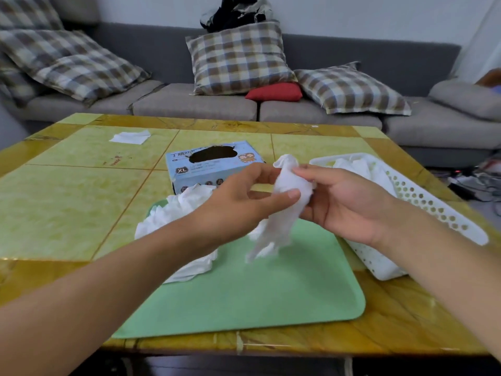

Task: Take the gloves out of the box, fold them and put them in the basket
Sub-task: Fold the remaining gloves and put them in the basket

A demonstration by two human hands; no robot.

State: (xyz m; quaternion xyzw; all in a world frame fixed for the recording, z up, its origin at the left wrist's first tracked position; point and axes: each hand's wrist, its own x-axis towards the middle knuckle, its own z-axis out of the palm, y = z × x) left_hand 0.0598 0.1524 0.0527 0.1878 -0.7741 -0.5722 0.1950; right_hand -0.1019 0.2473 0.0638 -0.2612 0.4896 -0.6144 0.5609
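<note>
Both hands hold 1 white glove (284, 210) above the green tray (244, 294). The left hand (238, 204) pinches it between thumb and curled fingers; the right hand (341, 202) grips its upper end. Beyond the fingers sits the box (214, 164); right of them, the basket (423, 202) holding gloves. A loose pile of gloves (176, 210) lies under the left wrist.

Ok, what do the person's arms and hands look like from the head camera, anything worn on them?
Both arms come in bare from the lower corners of the frame, with no sleeves in view. The left hand and the right hand are bare too: no gloves, and no rings, watch or wristband that I can see. The fingernails look short and unpainted. The picture is slightly blurred.
</note>
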